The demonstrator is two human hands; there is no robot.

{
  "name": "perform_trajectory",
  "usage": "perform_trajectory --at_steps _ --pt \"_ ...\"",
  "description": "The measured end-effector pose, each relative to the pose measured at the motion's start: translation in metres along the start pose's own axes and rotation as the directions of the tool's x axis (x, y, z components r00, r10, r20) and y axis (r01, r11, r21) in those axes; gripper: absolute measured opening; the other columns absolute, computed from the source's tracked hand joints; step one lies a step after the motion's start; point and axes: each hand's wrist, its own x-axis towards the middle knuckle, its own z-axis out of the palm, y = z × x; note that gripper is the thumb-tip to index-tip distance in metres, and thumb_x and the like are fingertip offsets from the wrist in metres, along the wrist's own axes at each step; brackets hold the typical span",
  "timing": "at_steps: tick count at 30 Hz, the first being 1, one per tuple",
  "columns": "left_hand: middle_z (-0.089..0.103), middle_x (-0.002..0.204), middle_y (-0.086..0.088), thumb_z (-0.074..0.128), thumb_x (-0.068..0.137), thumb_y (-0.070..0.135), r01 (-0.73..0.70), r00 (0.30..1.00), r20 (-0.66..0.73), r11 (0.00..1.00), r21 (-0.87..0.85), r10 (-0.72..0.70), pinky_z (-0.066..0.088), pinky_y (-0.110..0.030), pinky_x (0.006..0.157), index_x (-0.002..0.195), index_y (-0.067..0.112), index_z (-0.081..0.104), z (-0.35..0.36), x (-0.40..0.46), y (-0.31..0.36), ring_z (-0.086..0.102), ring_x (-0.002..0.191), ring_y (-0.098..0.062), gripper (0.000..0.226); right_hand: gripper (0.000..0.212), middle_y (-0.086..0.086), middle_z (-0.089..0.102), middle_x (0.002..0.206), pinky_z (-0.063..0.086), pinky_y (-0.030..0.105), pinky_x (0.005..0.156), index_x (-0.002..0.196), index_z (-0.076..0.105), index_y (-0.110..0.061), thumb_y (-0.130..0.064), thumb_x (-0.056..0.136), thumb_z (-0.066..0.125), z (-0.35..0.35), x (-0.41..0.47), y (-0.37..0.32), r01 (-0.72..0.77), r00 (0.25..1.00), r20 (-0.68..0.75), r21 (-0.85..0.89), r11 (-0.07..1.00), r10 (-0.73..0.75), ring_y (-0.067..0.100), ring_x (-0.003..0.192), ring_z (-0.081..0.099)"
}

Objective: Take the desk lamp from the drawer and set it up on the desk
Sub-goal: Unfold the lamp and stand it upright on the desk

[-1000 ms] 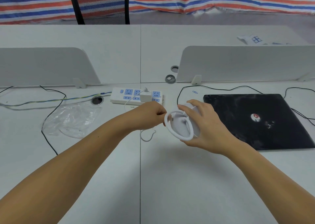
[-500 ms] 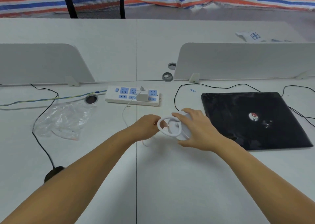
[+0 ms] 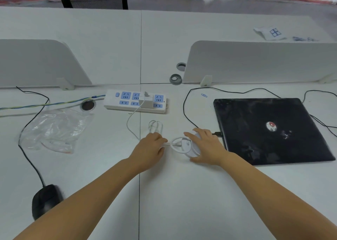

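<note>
A: What are the fingers doing?

B: The right hand [image 3: 206, 146] has its fingers [image 3: 191, 135] curled over the round white base of the desk lamp [image 3: 184, 145], pressing it down on the tabletop [image 3: 182, 194]. I judge that steadies it while the other hand works. The left hand [image 3: 151, 146] is closed in a pinch at the lamp's left side, where a thin white cord meets it; exactly what the fingertips hold is hidden.

A: Where does the lamp sit?

B: Near the middle of the tabletop, just right of the seam, its white ring lying in front of the base. The closed black laptop [image 3: 269, 130] is just beside it to the right.

A: And the cord?

B: A coiled white cable [image 3: 156, 126] lies behind the left hand and runs back to an adapter in the power strip [image 3: 135, 101] toward the far edge, probably for power. A clear plastic bag [image 3: 56, 128] lies toward the left edge.
</note>
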Motion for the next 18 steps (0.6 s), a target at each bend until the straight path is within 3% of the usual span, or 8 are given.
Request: perform_trajectory --at_steps 4,6,8,10,13,15,18 --pt "0.060 0.119 -0.013 0.060 0.087 0.025 -0.080 0.996 0.046 0.994 0.071 0.077 0.044 -0.038 0.094 0.122 0.008 0.060 0.011 0.005 -0.001 0.056 0.111 -0.032 0.039 0.111 0.002 -0.007 0.161 0.014 0.051 0.118 0.148 -0.009 -0.041 -0.061 0.071 0.068 -0.012 -0.004 0.003 -0.044 0.995 0.090 0.068 0.997 0.038 0.026 0.149 -0.007" --pt "0.054 0.131 -0.013 0.055 0.086 0.042 -0.102 0.991 0.088 0.992 0.071 0.096 0.036 -0.040 0.105 0.129 0.007 0.054 0.017 0.015 0.002 0.049 0.123 -0.033 0.055 0.112 0.001 -0.005 0.162 0.019 0.049 0.117 0.149 -0.008 -0.038 -0.060 0.072 0.069 -0.018 -0.008 0.004 -0.103 0.992 0.082 0.144 0.984 0.091 0.025 0.149 -0.001" --pt "0.033 0.152 -0.010 0.046 0.084 0.060 -0.081 0.982 0.181 0.988 0.130 0.057 0.016 -0.045 0.118 0.144 0.010 0.033 0.026 0.026 0.006 0.026 0.143 -0.029 0.078 0.107 0.004 0.005 0.160 0.027 0.047 0.113 0.151 0.000 -0.032 -0.056 0.074 0.070 -0.018 -0.010 0.001 -0.157 0.987 0.061 0.174 0.972 0.149 0.027 0.147 0.009" --pt "0.006 0.161 -0.005 0.028 0.075 0.081 -0.062 0.961 0.276 0.975 0.212 0.002 -0.006 -0.049 0.120 0.151 0.015 0.010 0.035 0.035 0.013 -0.002 0.149 -0.022 0.102 0.100 0.004 0.016 0.158 0.031 0.048 0.111 0.151 0.009 -0.025 -0.052 0.076 0.069 -0.011 -0.008 -0.004 -0.184 0.983 0.028 0.144 0.972 0.182 0.028 0.144 0.016" --pt "-0.009 0.161 -0.004 -0.020 0.045 0.090 -0.109 0.954 0.300 0.959 0.263 0.026 -0.016 -0.053 0.116 0.151 0.017 -0.004 0.047 0.047 0.022 -0.015 0.148 -0.021 0.130 0.091 0.003 0.019 0.157 0.027 0.047 0.114 0.150 0.016 -0.020 -0.048 0.080 0.067 -0.001 -0.003 -0.007 -0.167 0.985 -0.013 0.125 0.978 0.170 0.027 0.144 0.015" --pt "-0.003 0.162 -0.007 -0.021 0.051 0.088 -0.087 0.971 0.237 0.970 0.226 0.032 -0.016 -0.054 0.114 0.151 0.015 -0.005 0.057 0.051 0.021 -0.014 0.148 -0.022 0.125 0.088 0.003 0.017 0.159 0.022 0.046 0.117 0.150 0.016 -0.021 -0.046 0.082 0.066 0.001 -0.001 -0.007 -0.142 0.989 -0.021 0.116 0.983 0.145 0.027 0.145 0.013" --pt "0.038 0.151 -0.014 0.003 0.072 0.087 -0.032 0.975 0.223 0.982 0.186 -0.011 -0.004 -0.054 0.112 0.149 0.016 0.011 0.061 0.052 0.020 0.016 0.142 -0.025 0.105 0.085 0.003 0.017 0.159 0.020 0.046 0.117 0.150 0.018 -0.022 -0.048 0.083 0.064 -0.001 0.003 -0.003 -0.094 0.995 -0.031 0.100 0.991 0.097 0.027 0.146 0.013"
